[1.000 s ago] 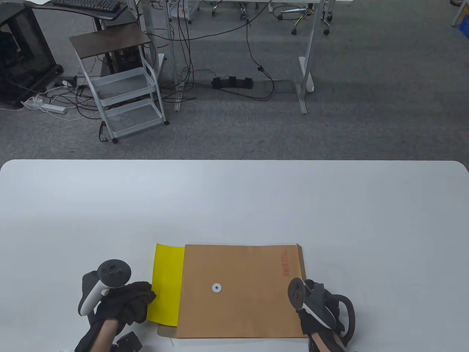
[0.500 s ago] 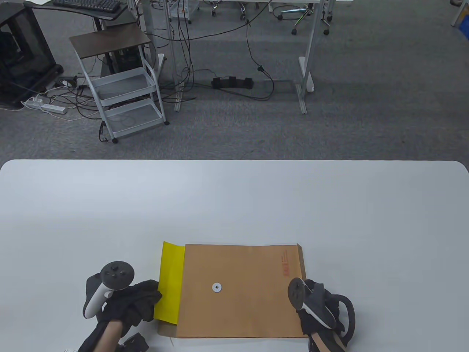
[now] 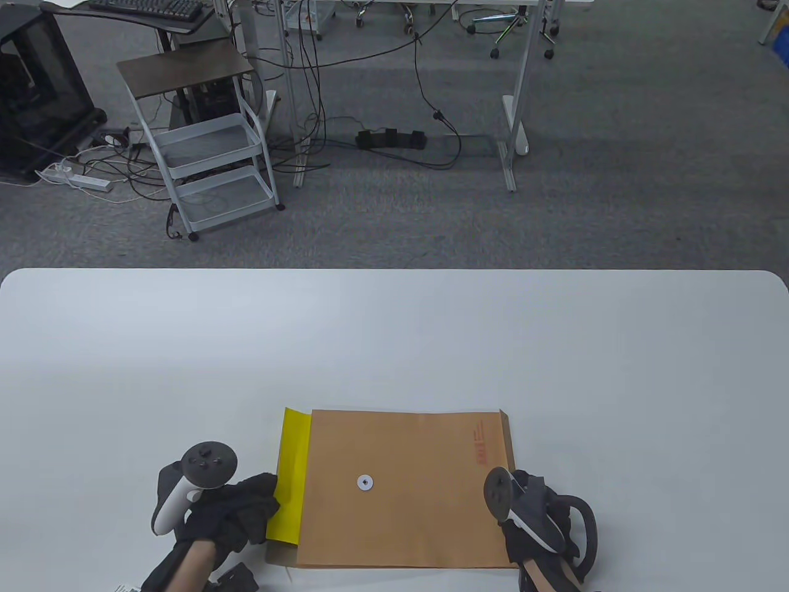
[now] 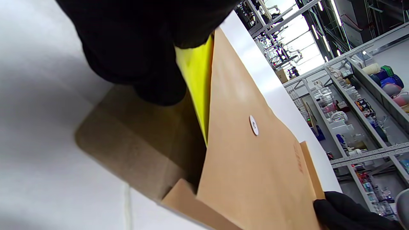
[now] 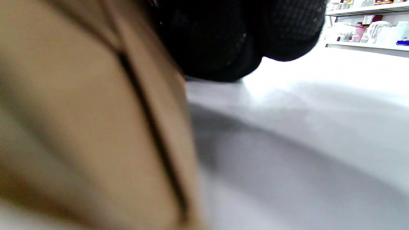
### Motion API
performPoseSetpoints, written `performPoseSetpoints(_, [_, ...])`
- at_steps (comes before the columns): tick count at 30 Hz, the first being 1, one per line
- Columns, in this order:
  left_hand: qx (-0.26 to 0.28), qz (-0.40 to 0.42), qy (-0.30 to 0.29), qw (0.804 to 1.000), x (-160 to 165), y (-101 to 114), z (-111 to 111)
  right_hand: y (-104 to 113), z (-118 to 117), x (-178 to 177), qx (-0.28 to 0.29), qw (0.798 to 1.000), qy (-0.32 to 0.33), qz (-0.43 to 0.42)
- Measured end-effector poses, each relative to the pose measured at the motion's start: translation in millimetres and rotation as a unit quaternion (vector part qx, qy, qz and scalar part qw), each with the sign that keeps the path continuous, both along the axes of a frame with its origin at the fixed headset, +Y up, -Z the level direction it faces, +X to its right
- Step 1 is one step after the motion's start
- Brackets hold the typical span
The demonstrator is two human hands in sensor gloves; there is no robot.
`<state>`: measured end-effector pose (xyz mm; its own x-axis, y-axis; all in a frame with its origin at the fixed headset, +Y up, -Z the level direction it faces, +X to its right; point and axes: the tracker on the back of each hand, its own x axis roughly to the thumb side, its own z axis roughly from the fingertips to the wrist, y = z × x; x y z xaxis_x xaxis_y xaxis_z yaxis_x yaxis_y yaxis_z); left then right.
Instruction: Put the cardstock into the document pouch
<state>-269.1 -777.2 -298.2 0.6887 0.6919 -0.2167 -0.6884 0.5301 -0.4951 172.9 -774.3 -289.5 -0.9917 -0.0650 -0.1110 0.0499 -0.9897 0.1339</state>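
A brown paper document pouch [image 3: 407,487] lies flat near the table's front edge, a white button clasp [image 3: 365,482] on its face. A yellow cardstock sheet [image 3: 291,475] sticks out of its left opening as a narrow strip. My left hand [image 3: 240,509] grips the cardstock's left edge; in the left wrist view the black fingers [image 4: 150,64] hold the yellow sheet [image 4: 196,76] above the pouch's open flap [image 4: 127,140]. My right hand [image 3: 536,518] holds the pouch's right front corner; in the right wrist view its fingers [image 5: 230,38] sit on the blurred brown paper [image 5: 80,121].
The white table [image 3: 394,345] stretches wide behind and to both sides of the pouch. Beyond its far edge lie grey carpet, a white wire cart [image 3: 203,166], desk legs and cables.
My left hand has moved right, sliding the yellow cardstock further into the pouch; the visible yellow strip is narrower. The right hand and the pouch have not moved.
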Motion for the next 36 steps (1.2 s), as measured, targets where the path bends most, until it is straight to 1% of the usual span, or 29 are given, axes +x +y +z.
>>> performPoseSetpoints(12, [-0.03,0.064,-0.004,0.998,7.2,-6.0,0.6,1.0,0.3,-0.2,-0.005,1.0,0.004,0.01])
performPoseSetpoints(19, [-0.059,0.113,0.009,0.992,8.8,-13.3,-0.4,0.5,1.2,-2.1,-0.005,1.0,0.005,0.01])
performPoseSetpoints(25, [-0.076,0.125,-0.004,0.989,10.7,-14.7,-2.4,0.6,1.7,-2.2,-0.004,1.0,0.005,0.006])
performPoseSetpoints(29, [-0.096,0.127,-0.023,0.987,4.0,-6.2,-7.2,0.6,1.4,-1.9,-0.002,1.0,0.006,-0.002])
performPoseSetpoints(31, [-0.093,0.119,-0.028,0.988,-1.9,-2.3,-8.4,0.6,1.5,-2.1,-0.003,1.0,0.006,-0.002])
performPoseSetpoints(34, [-0.101,0.139,-0.022,0.985,-4.2,-5.3,-7.3,0.6,0.9,-2.7,-0.004,1.0,0.007,0.002])
performPoseSetpoints(36, [-0.101,0.129,-0.027,0.986,-2.6,-7.7,-7.4,0.7,0.8,-2.7,-0.003,1.0,0.008,0.002])
